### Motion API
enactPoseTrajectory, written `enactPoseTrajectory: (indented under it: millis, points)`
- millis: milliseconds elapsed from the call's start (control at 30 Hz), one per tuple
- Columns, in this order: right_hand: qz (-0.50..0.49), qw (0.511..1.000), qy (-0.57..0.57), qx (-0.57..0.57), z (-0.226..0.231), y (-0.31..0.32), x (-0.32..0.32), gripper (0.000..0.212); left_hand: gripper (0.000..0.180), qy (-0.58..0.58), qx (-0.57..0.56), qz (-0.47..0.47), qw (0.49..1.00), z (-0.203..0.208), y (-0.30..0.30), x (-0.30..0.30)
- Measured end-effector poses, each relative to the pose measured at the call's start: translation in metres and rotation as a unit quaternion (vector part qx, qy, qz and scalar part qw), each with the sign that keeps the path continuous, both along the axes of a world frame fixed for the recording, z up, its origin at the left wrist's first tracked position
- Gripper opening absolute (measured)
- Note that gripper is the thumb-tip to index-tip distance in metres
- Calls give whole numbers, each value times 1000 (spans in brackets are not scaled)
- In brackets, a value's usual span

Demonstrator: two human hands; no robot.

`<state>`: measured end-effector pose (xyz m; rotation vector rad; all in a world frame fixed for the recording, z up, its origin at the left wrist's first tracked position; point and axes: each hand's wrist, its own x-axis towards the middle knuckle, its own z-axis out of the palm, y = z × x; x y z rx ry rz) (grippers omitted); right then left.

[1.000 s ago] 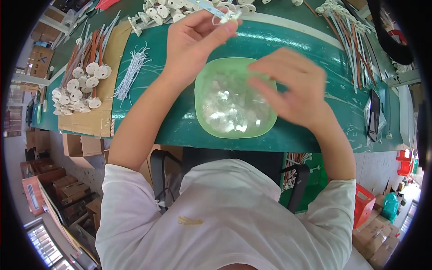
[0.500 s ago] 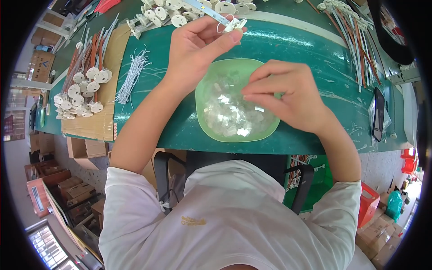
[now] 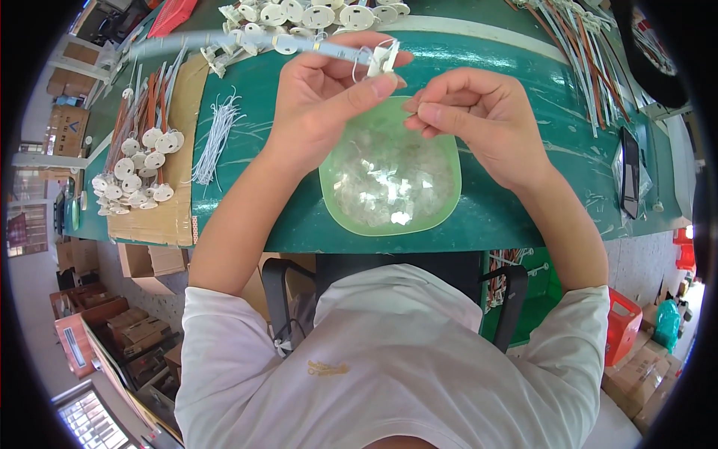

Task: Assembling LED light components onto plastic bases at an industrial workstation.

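My left hand [image 3: 318,108] is closed around an LED strip [image 3: 333,50], a pale narrow board reaching out to the left. At its end, a small white plastic piece [image 3: 383,60] with thin white wires shows above my thumb. My right hand [image 3: 490,123] is pinched, fingertips together, just right of that piece and over the upper right of the green bowl. What the pinch holds, if anything, is too small to make out. Below both hands the green bowl [image 3: 389,230] contains many small clear, shiny pieces [image 3: 393,179].
White wires [image 3: 217,138] lie left of the bowl. Beyond them, strips with round white ends [image 3: 134,168] rest on cardboard [image 3: 179,217]. More round white parts [image 3: 318,16] are piled at the back. Strips [image 3: 583,67] and a black phone-like object [image 3: 630,176] lie right.
My right hand has risen from over the bowl's contents toward the white piece, fingers pinched. The strip in my left hand has tilted flatter, its far end now pointing left.
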<state>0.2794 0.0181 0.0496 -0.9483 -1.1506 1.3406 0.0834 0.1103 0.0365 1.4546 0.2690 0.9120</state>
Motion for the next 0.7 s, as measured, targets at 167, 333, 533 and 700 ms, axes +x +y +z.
enactPoseTrajectory:
  millis: [167, 333, 533, 700]
  points:
    - [-19, 991, -123, 50, 2, -2, 4, 8, 49, 1, -8, -10, 1000, 2, -3, 0]
    - [-13, 993, -105, 51, 2, -3, 4, 8, 50, 4, -14, -19, 1000, 1, -2, -1]
    - [-70, 990, -80, 88, 1, -4, 2, 9, 53, -30, -62, -54, 996, 0, -4, 1]
    - [-114, 977, -83, 161, 1, -9, -4, 10, 55, -57, -103, -85, 989, -2, -12, 3]
